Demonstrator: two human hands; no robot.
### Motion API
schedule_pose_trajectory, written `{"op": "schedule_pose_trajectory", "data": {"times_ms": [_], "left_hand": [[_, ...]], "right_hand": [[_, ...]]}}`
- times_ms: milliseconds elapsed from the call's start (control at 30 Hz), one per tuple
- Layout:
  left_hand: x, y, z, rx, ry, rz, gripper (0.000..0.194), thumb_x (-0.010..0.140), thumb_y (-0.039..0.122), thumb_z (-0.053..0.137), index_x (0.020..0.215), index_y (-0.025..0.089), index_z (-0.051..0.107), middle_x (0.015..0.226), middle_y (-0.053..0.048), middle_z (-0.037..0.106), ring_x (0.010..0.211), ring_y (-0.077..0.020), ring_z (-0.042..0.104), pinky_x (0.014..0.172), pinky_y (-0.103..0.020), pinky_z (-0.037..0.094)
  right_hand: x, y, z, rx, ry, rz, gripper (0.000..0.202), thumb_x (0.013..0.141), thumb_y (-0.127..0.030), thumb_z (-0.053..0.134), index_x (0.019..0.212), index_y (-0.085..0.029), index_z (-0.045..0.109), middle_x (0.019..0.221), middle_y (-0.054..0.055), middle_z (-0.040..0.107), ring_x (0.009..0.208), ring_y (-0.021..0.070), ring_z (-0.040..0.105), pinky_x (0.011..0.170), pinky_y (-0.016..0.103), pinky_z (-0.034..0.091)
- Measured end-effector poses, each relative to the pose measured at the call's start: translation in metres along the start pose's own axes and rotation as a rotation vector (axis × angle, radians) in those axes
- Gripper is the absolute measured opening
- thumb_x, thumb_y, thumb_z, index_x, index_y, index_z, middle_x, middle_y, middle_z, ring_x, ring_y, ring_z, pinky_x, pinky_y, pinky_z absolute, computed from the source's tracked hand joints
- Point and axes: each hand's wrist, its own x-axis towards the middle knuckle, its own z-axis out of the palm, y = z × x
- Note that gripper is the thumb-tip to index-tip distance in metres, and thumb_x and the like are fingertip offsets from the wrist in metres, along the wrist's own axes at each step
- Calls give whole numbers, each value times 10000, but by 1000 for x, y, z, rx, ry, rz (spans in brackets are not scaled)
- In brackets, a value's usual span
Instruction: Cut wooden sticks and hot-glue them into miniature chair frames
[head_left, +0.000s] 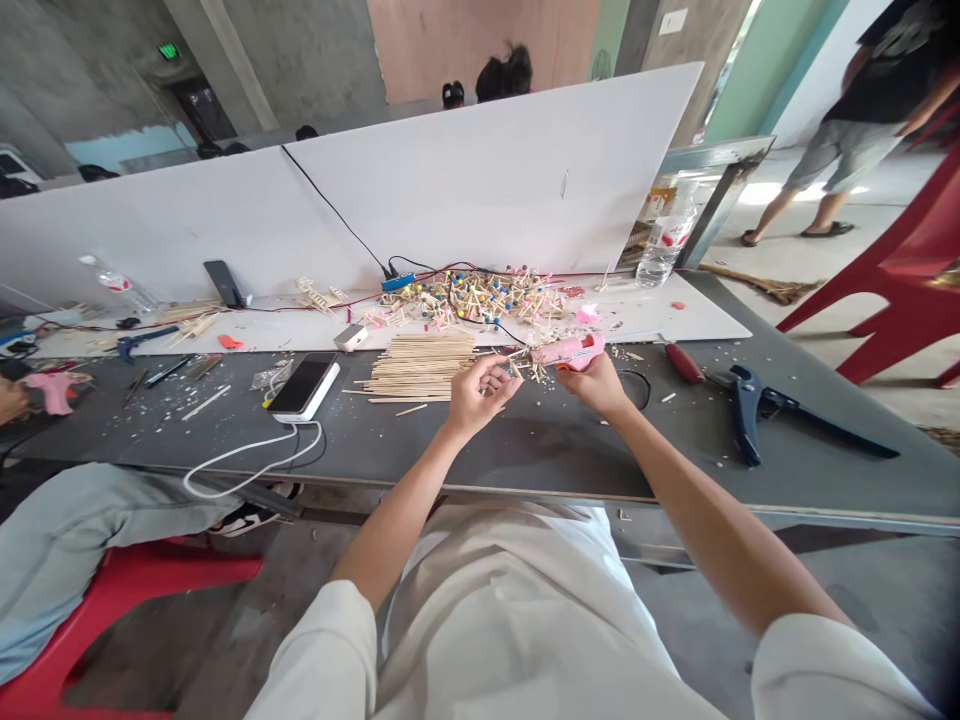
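A pink glue gun [566,352] is gripped in my right hand [596,385], its nozzle pointing left. My left hand [480,392] is just left of the nozzle, its fingers curled in toward the thumb. Whatever lies between those fingertips is too small to make out. Beneath and beside my left hand is a flat bundle of thin wooden sticks [420,365]. Behind both hands spreads a pile of short sticks with coloured ball ends [472,300].
Blue-handled cutters [750,415] and a red-handled tool [684,363] lie at right. A phone on a white power bank [304,388], with a looped cable, is at left. A water bottle [667,235] stands by the white board [487,190]. Another person's hand [11,400] is far left.
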Motion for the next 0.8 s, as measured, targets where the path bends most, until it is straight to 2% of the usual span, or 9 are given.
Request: {"op": "schedule_pose_trajectory", "data": {"times_ms": [433,567,700,800], "left_hand": [[0,2,0,-5,-4,6,396,859,439,771,1105,147,664,774,-38,740,584,-97,672,566,-192,535],[0,1,0,-2,-5,9,397,860,435,771,1110,145,663,776,-41,740,589,-99,674,571,-196,538],[0,0,0,9,0,16,388,860,435,772,1104,152,667,773,-38,741,585,-97,672,565,-195,535],[0,0,0,5,-2,26,385,862,439,769,1102,156,669,774,-38,743,583,-99,675,560,-197,533]], "right_hand": [[0,1,1,-7,11,-6,183,632,-203,644,574,-218,471,503,-30,492,493,115,392,472,269,280],[0,1,1,3,11,-1,144,627,-205,651,593,-214,512,506,-31,498,492,117,397,467,267,287],[-1,-3,0,23,-3,-20,98,632,-224,687,700,-208,618,509,-32,507,511,133,420,478,272,317],[-1,-4,0,20,2,-11,97,633,-218,697,688,-209,617,496,-29,494,514,141,427,488,282,328]]}}
